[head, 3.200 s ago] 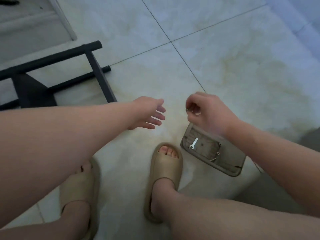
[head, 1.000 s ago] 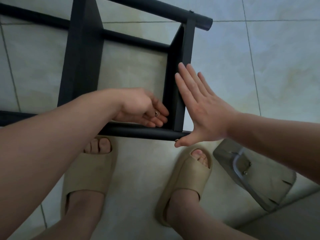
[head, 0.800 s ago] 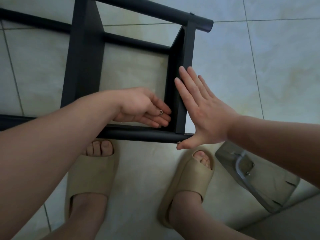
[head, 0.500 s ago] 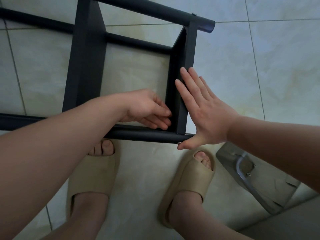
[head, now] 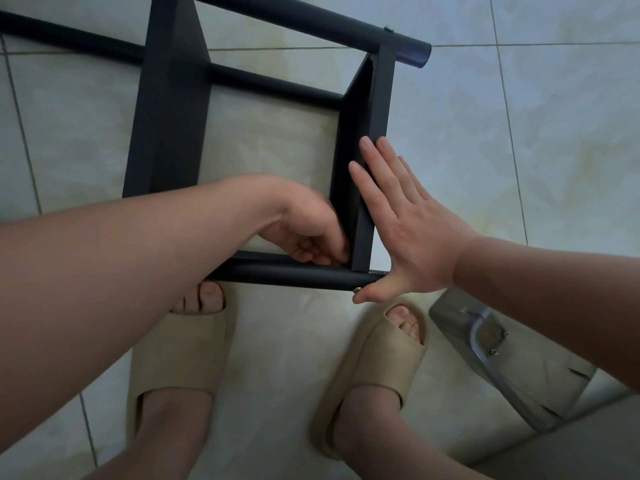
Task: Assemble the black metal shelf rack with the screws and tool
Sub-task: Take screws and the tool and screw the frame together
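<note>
Head view, one moment. I find no legible text, label, brand, number or sign on any surface. The black metal shelf rack of tubes and flat panels (head: 166,116) shows plain painted faces. The two beige foam slide sandals (head: 180,351) show smooth uppers. The shallow grey tray (head: 540,375) at lower right is too blurred for me to tell whether it carries any marking. The pale glazed floor tiles (head: 554,133) bear only grout lines and mottling.
</note>
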A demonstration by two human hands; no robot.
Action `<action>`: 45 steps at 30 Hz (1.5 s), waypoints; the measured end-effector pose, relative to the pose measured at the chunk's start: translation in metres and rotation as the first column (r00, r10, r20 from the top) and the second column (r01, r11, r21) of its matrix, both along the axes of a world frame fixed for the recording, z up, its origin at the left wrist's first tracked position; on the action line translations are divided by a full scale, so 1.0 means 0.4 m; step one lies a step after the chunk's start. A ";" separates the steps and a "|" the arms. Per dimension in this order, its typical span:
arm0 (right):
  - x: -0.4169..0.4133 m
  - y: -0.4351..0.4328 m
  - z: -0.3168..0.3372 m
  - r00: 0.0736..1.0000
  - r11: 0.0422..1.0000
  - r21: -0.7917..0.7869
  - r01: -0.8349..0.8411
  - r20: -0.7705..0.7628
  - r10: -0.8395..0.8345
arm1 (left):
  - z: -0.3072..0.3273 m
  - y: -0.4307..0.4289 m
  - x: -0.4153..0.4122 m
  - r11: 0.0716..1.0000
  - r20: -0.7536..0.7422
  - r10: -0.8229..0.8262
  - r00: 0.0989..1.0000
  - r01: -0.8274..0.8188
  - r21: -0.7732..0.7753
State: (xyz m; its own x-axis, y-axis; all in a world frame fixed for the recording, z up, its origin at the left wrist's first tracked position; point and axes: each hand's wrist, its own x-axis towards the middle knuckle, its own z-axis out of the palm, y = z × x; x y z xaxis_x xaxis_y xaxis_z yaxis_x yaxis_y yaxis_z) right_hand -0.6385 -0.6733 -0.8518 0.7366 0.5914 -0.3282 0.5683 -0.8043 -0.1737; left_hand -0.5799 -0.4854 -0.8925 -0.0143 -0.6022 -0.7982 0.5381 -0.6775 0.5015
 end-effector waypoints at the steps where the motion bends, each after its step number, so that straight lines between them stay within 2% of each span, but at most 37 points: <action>1: 0.000 0.000 0.000 1.000 1.000 0.002 0.001 0.000 -0.001 | 0.001 -0.001 0.007 1.000 -0.012 -0.012 1.000 0.012 -0.006; 19: 0.000 0.001 0.000 1.000 1.000 0.003 0.009 -0.003 -0.009 | 0.000 -0.030 0.054 0.981 -0.031 -0.195 0.980 0.195 -0.006; 31: 0.000 0.000 -0.001 1.000 1.000 0.003 0.002 0.006 -0.002 | -0.011 -0.028 0.043 0.983 -0.066 -0.181 0.981 0.182 0.009; 37: -0.001 -0.001 -0.003 1.000 1.000 0.010 0.003 0.007 -0.003 | -0.019 -0.026 0.032 0.985 -0.032 -0.169 0.985 0.170 0.031; 45: -0.001 -0.002 -0.007 1.000 1.000 0.030 -0.003 0.015 0.002 | -0.023 -0.022 0.032 0.995 -0.078 -0.103 0.992 0.102 -0.018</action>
State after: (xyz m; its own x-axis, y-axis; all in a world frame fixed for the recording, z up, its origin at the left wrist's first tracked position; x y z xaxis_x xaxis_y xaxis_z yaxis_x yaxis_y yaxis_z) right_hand -0.6388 -0.6740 -0.8546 0.7399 0.6025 -0.2993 0.5730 -0.7975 -0.1889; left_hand -0.5672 -0.4940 -0.9019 -0.1393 -0.6055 -0.7836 0.5045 -0.7243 0.4700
